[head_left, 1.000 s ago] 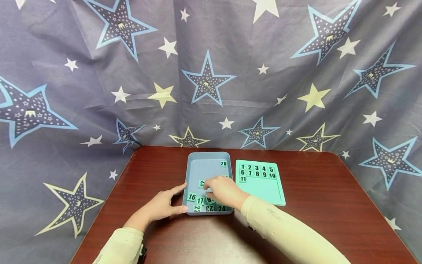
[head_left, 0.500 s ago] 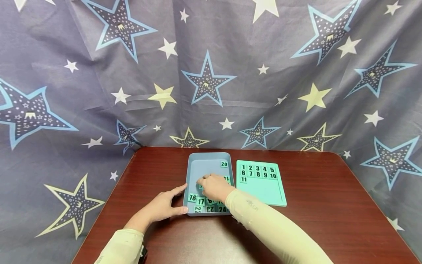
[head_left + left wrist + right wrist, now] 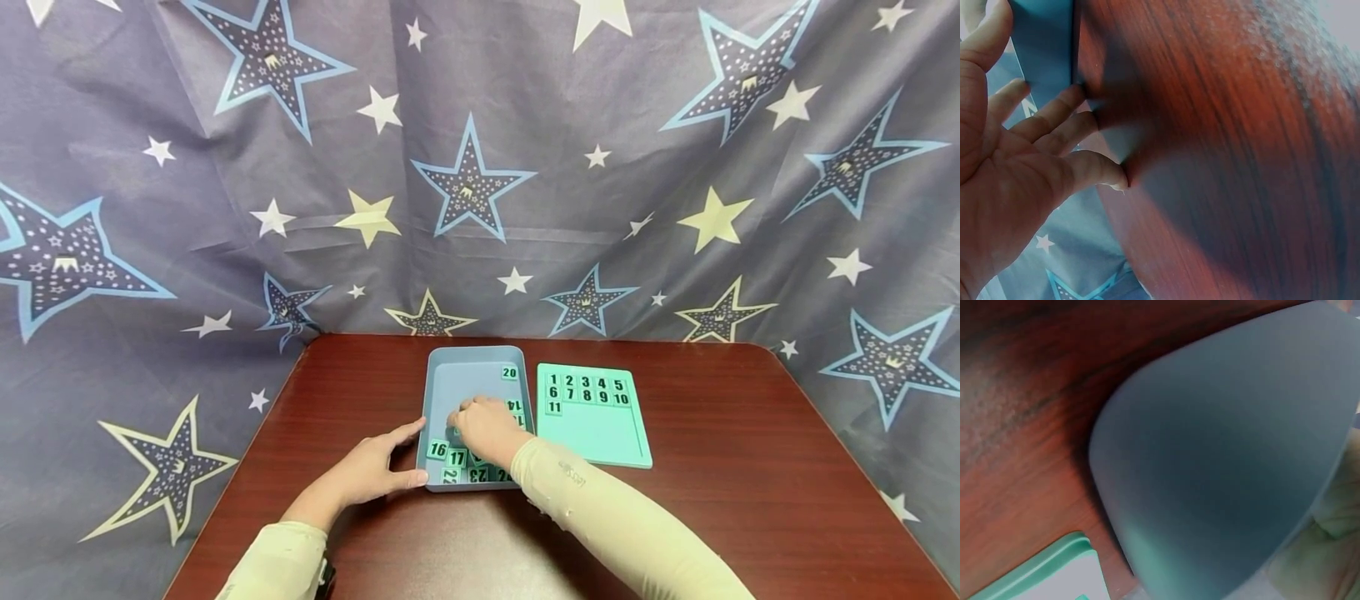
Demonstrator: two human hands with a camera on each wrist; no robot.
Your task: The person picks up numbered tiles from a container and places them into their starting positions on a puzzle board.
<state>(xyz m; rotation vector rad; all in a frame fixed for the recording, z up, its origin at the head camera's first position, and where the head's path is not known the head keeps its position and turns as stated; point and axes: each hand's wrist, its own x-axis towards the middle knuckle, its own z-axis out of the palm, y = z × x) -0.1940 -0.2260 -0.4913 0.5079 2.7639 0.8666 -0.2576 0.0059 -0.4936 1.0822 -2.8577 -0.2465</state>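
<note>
A blue-grey tray (image 3: 463, 377) holds several green number tiles, including the 16 tile (image 3: 438, 449), the 17 tile (image 3: 457, 457) and the 20 tile (image 3: 509, 373). My right hand (image 3: 489, 427) reaches into it, fingers curled down at the number 12 tile (image 3: 457, 432), which they mostly cover. At the tray's left side, my left hand (image 3: 366, 468) has thumb and fingers spread, tips against the wall. The left wrist view shows that palm (image 3: 1016, 162) with fingers extended beside the tray. In the right wrist view, the tray wall (image 3: 1210, 444) hides most of the hand.
Right of the tray lies a mint-green number board (image 3: 596, 435), with tiles 1 to 11 in rows at its top and bare surface below. Both rest on a reddish-brown wooden table (image 3: 720, 467). A grey star-patterned curtain (image 3: 480, 275) hangs behind the table.
My right hand has shifted left over the number 12 tile, which was in plain sight earlier and is now mostly covered. The left hand stays at the tray's side.
</note>
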